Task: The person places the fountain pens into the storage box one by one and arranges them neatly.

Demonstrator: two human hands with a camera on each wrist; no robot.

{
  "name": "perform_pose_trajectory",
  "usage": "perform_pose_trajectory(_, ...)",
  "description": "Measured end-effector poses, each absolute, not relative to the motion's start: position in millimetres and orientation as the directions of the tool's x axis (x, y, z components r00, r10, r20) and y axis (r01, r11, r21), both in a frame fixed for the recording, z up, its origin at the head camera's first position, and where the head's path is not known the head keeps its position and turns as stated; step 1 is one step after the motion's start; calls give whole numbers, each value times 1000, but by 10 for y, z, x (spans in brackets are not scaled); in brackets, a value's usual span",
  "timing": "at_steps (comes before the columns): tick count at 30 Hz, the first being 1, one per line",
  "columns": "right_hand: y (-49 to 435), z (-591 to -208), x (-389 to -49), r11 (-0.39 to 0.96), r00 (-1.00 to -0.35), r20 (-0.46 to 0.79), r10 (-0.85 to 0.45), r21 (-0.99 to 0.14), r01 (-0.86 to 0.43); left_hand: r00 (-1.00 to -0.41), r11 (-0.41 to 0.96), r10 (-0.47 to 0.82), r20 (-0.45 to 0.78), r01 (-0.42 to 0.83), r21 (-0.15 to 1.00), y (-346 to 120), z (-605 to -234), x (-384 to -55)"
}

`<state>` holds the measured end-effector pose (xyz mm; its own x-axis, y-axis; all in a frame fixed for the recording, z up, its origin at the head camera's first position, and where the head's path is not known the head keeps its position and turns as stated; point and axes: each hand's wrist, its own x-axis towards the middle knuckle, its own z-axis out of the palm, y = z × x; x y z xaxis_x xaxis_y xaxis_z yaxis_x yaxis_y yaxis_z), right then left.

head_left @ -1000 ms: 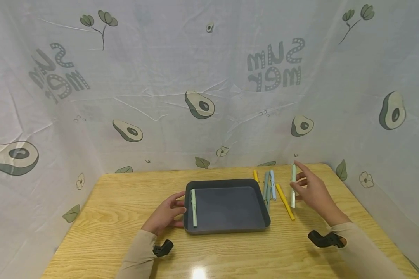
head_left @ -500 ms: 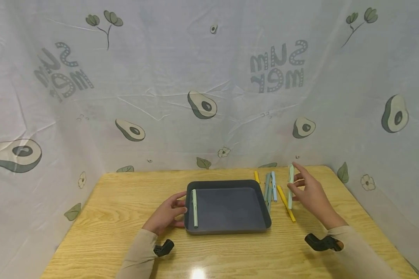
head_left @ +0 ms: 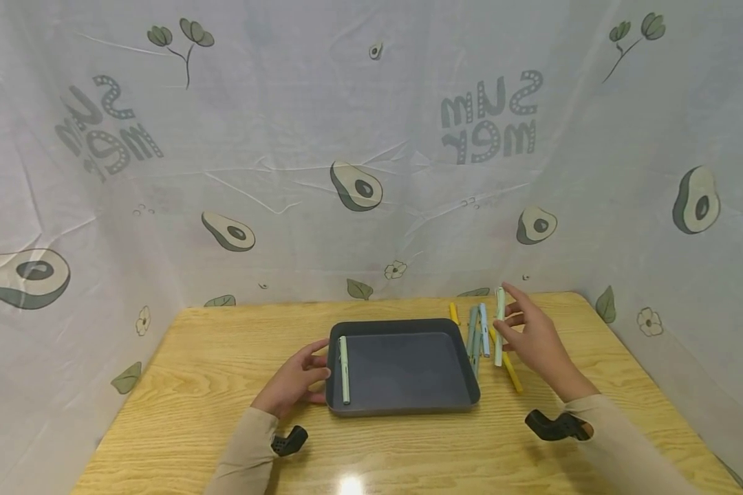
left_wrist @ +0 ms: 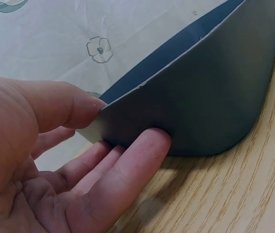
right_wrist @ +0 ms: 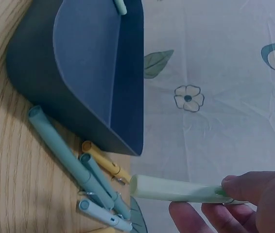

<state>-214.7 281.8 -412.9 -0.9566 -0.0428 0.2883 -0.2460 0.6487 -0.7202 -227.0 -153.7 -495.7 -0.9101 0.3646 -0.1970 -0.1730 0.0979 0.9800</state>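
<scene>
A dark grey tray (head_left: 402, 407) stands on the wooden table, with one pale green pen (head_left: 345, 371) lying along its left side. My left hand (head_left: 294, 378) touches the tray's left wall from outside; in the left wrist view one fingertip meets the rim and another lies against the outer wall. To the right of the tray, my right hand (head_left: 528, 337) pinches a second pale green pen (right_wrist: 181, 189) between thumb and fingers. In the right wrist view this pen points toward the tray, its far end beyond the fingertips.
Beside the tray's right wall lie teal pens (right_wrist: 62, 148), a light blue pen (head_left: 484, 330) and yellow pens (head_left: 512, 371), some overlapping. A white printed curtain (head_left: 297, 151) closes off the table's back and sides. Each wrist bears a black mount (head_left: 289, 441).
My right hand has moved left with the pale green pen, which now overlaps the yellow pen in the head view. The left hand has stayed at the tray's wall.
</scene>
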Motion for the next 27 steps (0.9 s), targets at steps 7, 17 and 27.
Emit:
perform_pose_trajectory(7,2691,-4093,-2135,624,-961,272,-52,-743,-244,-911,88,369,-183,-161,983,-1532,-4956,-2267)
perform_pose_trajectory(17,2484,-4100,-2139,583,-961,268,-73,-770,-259,-925,120,342,-164,-131,984,-1491,-4972,-2269)
perform_pose_trajectory(27,2309,-4146,-2159,544,-964,250,-89,-799,-257,-928,146,339,-157,-113,983,-1475,-4954,-2264)
